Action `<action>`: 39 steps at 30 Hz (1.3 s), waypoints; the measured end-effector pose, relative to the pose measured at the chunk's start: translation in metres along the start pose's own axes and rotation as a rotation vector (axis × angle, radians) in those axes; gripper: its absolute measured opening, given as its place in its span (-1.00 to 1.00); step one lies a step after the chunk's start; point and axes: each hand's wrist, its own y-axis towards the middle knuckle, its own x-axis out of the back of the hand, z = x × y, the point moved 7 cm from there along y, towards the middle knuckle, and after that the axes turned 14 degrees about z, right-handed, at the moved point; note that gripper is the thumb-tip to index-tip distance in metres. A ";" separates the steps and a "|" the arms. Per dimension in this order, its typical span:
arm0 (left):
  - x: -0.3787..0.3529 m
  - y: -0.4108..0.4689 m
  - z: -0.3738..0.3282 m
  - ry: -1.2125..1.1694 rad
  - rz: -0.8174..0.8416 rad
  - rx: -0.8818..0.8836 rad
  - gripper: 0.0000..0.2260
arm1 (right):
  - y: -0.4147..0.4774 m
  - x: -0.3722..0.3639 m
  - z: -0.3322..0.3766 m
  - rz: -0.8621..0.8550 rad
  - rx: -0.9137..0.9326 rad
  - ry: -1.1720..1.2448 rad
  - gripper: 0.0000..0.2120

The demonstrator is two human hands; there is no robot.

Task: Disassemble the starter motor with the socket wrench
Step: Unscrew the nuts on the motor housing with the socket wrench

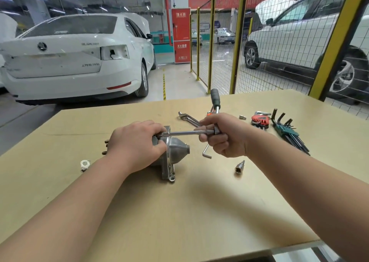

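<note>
**Both hands on the motor and wrench**

Head view: the motor (176, 151) lies on its side near the middle of the table (179, 221), its cone-shaped nose pointing to the right. Two studs (105, 147) stick out of its left end. The left hand (137, 144) is laid over the motor's body from above with its fingers curled round it, gripping the housing just behind the nose flange.

The right hand (223, 136) is clenched round the wrench (185, 133) where the head meets the bar. The bar runs level and to the left from this hand, and its far end meets the top edge of the motor, right by the left hand's fingertips. Whether a socket sits on a bolt there cannot be told, as the fingers cover the spot. The wrench's black handle rises behind the right hand, tilted away from the person.

A single hex key (206, 151) lies on the table just below the right hand, and a loose socket (239, 166) lies nearer the person. Behind the right hand lies a spanner (187, 117). Further right are a small bit (242, 117), a red key set (259, 119) and a green key set (287, 130). A small white part (84, 164) lies well to the left of the motor.

Beyond the table stands a white car (75, 61), and a yellow-framed mesh fence (219, 41) runs along the right.
</note>
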 end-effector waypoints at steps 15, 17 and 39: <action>0.000 0.008 -0.004 -0.032 0.091 -0.001 -0.92 | -0.023 -0.008 0.041 -0.478 0.500 -1.209 -0.86; 0.001 0.008 -0.003 -0.043 0.085 0.013 -0.89 | -0.035 -0.027 0.041 -0.410 0.792 -1.532 -0.89; 0.001 0.000 -0.002 -0.051 -0.053 0.000 -0.59 | -0.046 -0.004 0.013 -0.499 0.602 -1.229 -0.83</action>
